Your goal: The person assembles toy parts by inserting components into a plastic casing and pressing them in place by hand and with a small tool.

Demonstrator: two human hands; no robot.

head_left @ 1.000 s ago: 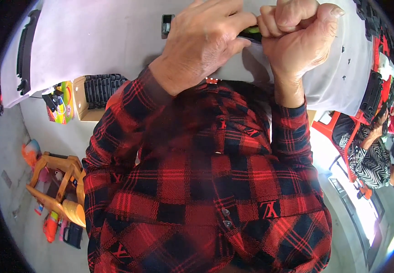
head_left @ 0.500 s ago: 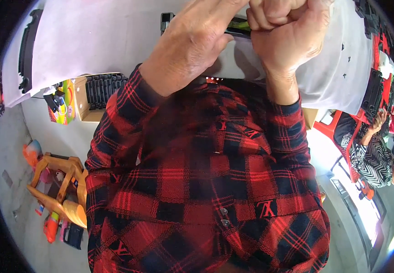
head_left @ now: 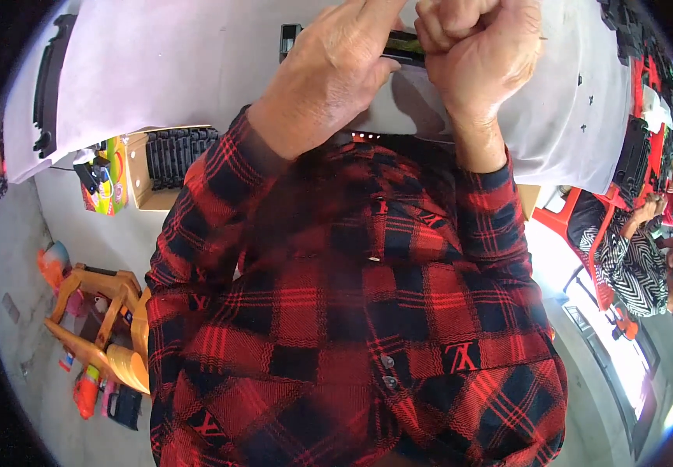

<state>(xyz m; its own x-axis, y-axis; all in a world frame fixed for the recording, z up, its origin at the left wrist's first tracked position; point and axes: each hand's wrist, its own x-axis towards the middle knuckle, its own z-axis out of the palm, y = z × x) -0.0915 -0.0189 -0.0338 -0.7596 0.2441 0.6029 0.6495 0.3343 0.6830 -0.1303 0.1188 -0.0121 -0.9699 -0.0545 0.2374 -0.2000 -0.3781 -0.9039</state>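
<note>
A long black part (head_left: 403,55) is at twelve o'clock, against the pale table (head_left: 173,70). The left hand (head_left: 321,86) covers it partly; its grip I cannot tell. Toward one o'clock, the right hand (head_left: 483,66) is curled into a fist, its inside hidden.

We logged a loose plaid shirt (head_left: 297,311), red and near-black checks crossed by thin brighter red lines, with the checks turned diagonal on the panels at the lower edge. Two small shiny buttons (head_left: 387,362) sat close together on the front, and angular red motifs (head_left: 463,359) marked dark patches. We noted long matching sleeves (head_left: 196,226) reaching the wrists, left hand (head_left: 325,74) and right hand (head_left: 484,66) bare.
</note>
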